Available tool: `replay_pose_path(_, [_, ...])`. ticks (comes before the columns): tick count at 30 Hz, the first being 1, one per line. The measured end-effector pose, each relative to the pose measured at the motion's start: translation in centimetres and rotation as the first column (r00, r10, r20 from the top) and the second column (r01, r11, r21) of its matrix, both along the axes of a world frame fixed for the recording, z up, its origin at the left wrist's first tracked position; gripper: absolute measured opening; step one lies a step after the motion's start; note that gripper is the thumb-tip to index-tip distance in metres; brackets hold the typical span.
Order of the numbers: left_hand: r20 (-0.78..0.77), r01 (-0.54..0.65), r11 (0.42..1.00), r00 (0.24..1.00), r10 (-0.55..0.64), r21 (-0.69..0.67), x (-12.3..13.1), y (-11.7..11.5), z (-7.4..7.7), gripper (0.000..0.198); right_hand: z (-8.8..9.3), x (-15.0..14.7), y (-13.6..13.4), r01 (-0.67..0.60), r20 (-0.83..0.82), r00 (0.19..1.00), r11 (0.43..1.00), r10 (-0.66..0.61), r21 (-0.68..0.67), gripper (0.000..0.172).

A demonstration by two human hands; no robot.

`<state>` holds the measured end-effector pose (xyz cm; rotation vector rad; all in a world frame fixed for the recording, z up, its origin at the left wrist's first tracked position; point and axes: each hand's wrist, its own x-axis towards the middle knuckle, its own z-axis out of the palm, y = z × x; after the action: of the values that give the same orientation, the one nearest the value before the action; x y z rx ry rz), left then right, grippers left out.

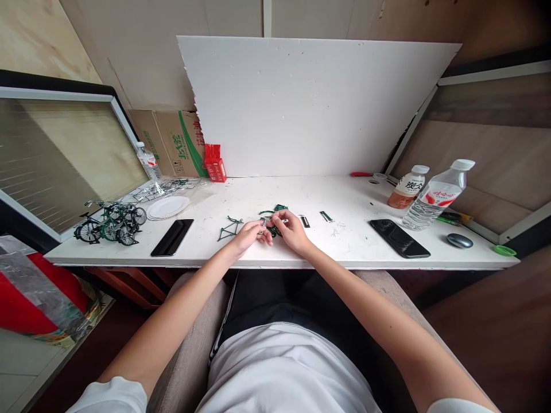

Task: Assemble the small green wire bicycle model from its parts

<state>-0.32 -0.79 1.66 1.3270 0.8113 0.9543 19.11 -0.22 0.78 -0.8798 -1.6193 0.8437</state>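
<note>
Both my hands meet over the near middle of the white table (344, 252). My left hand (250, 234) and my right hand (291, 229) have their fingers pinched together on a small green and silver model bicycle part (270, 220) held between them. A green model bicycle frame (230, 228) lies on the table just left of my left hand. Two small green and silver pieces (326, 216) lie right of my right hand.
Finished green model bicycles (112, 221) stand at the left edge beside a white plate (167, 207) and a black tray (172, 237). A black phone (399, 237), two bottles (437, 194), a mouse (460, 240) sit at the right. White board (310, 103) leans behind.
</note>
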Motion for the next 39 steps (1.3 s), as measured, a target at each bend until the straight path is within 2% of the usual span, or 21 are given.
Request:
replay_pose_path(5, [0.161, 0.032, 0.972, 0.987, 0.006, -0.231, -1.1, 0.7, 0.7, 0.033, -0.2, 0.1, 0.3, 0.065, 0.031, 0.997, 0.997, -0.066, 0.033, 0.039])
replay_pose_path(8, [0.212, 0.05, 0.953, 0.977, 0.016, -0.3, -1.4, 1.1, 0.7, 0.034, -0.2, 0.1, 0.3, 0.07, 0.037, 0.997, 0.997, -0.071, 0.03, 0.041])
replay_pose_path(15, [0.265, 0.065, 0.942, 0.964, 0.027, -0.33, -1.6, 1.5, 0.1, 0.027, -0.3, 0.2, 0.3, 0.066, 0.027, 0.997, 0.997, -0.067, 0.032, 0.041])
replay_pose_path(25, [0.366, 0.088, 0.91, 0.928, 0.073, -0.406, -2.1, 1.4, 0.3, 0.02, -0.1, 0.1, 0.2, 0.042, 0.005, 0.999, 0.999, -0.042, 0.021, 0.037])
replay_pose_path(29, [0.369, 0.106, 0.919, 0.928, 0.046, -0.381, -2.3, 1.5, 0.3, 0.02, -0.2, 0.1, 0.4, 0.075, -0.005, 0.997, 0.997, -0.075, 0.016, 0.038])
replay_pose_path(32, [0.381, 0.105, 0.913, 0.923, 0.059, -0.395, -2.5, 1.6, 0.1, 0.024, -0.1, 0.5, 0.8, 0.148, -0.012, 0.989, 0.989, -0.148, 0.019, 0.039])
replay_pose_path(36, [0.42, 0.087, 0.9, 0.9, 0.111, -0.426, -2.6, 1.9, -0.2, 0.024, 0.7, 2.0, 1.6, 0.228, 0.056, 0.971, 0.972, -0.231, 0.052, 0.04])
replay_pose_path(39, [0.431, 0.076, 0.9, 0.893, 0.131, -0.43, -2.5, 1.8, -0.3, 0.022, 1.4, 3.5, 2.0, 0.199, 0.169, 0.963, 0.977, -0.211, 0.08, 0.041])
